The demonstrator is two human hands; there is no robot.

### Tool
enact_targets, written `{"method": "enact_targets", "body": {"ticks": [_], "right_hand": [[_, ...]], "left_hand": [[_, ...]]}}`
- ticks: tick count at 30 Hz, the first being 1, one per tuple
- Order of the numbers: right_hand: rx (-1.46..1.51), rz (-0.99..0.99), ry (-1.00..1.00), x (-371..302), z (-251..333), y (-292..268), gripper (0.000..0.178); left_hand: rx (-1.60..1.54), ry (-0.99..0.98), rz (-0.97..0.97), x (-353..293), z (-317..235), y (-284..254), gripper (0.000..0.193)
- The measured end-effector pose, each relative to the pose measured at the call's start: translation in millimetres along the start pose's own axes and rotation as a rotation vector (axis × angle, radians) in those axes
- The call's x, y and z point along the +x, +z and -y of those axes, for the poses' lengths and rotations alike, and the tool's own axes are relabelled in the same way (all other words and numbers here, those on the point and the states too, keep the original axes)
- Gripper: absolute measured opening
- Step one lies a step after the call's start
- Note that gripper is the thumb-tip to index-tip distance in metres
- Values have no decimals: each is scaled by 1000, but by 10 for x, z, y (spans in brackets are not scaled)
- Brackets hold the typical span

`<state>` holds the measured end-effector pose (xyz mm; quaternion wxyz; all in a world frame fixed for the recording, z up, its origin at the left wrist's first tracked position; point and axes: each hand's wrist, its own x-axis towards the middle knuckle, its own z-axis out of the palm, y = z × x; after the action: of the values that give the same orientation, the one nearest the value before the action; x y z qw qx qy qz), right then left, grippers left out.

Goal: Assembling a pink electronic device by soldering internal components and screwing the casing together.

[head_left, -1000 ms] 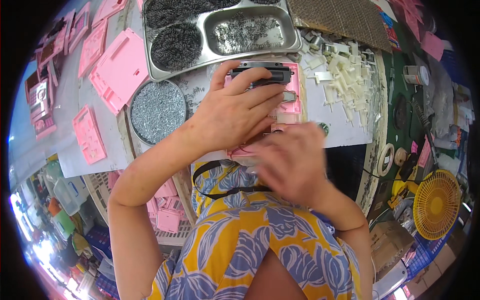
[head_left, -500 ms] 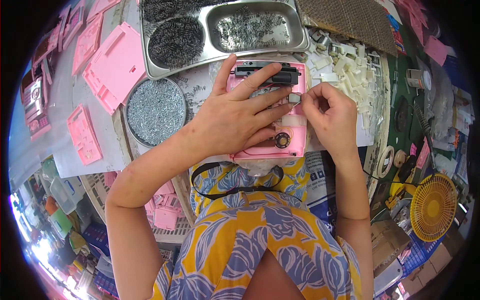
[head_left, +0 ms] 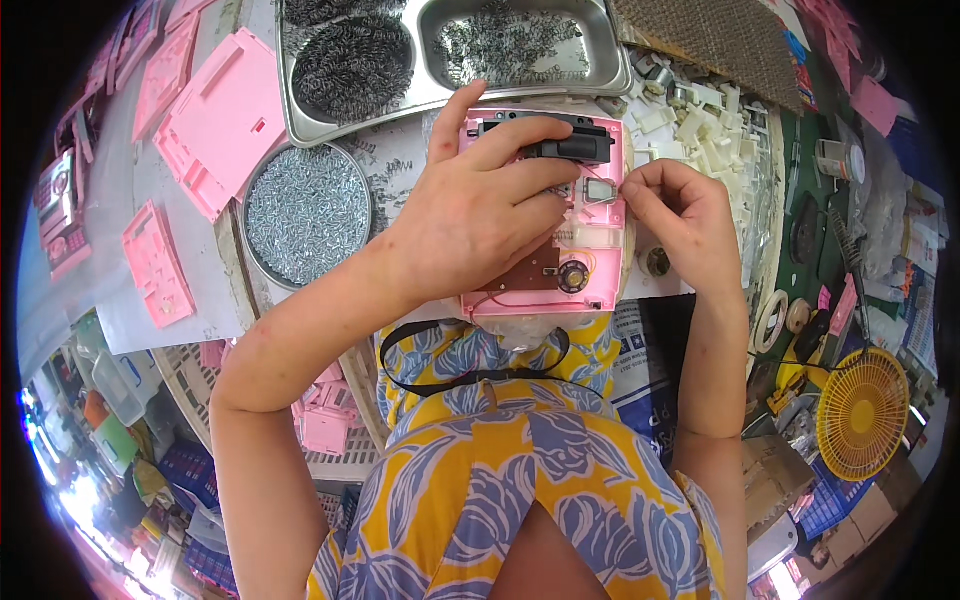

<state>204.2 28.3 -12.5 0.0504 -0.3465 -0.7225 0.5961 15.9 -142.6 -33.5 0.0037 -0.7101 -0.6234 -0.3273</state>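
Note:
A pink plastic casing [head_left: 602,295] lies in front of me with its inside up. It carries a black mechanism [head_left: 580,146], a round black part with a gold-coloured centre [head_left: 573,277], a brown board [head_left: 525,277] and a small metal-framed piece [head_left: 600,190]. My left hand [head_left: 480,215] lies over the casing's left side, several fingers curled in and one stretched outward. A small coil spring [head_left: 564,237] shows by its fingertips; whether they grip it is unclear. At the casing's right edge, beside the metal-framed piece, my right hand [head_left: 690,215] pinches thumb and forefinger together; anything between them is hidden.
Beyond the casing stands a metal tray [head_left: 420,112] of dark springs. A round dish of screws [head_left: 250,245] is to the left, with pink panels [head_left: 225,120] beside it. White plastic parts [head_left: 715,135] are heaped at the right, near a yellow basket [head_left: 862,415].
My right hand has drawn slightly right, off the metal-framed piece, which now shows more fully. The left fingers have curled and pulled back left, uncovering the brown board and the spring.

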Motion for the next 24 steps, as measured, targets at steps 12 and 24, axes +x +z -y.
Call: {"method": "enact_targets", "body": {"ticks": [12,24], "right_hand": [[56,61,14,87,-66,-47,16],[-309,-161,-115,-124,136,139,20]], "left_hand": [[90,29,138,21,-85,39,39],[121,40,198,48,-113,-45,43]]}}
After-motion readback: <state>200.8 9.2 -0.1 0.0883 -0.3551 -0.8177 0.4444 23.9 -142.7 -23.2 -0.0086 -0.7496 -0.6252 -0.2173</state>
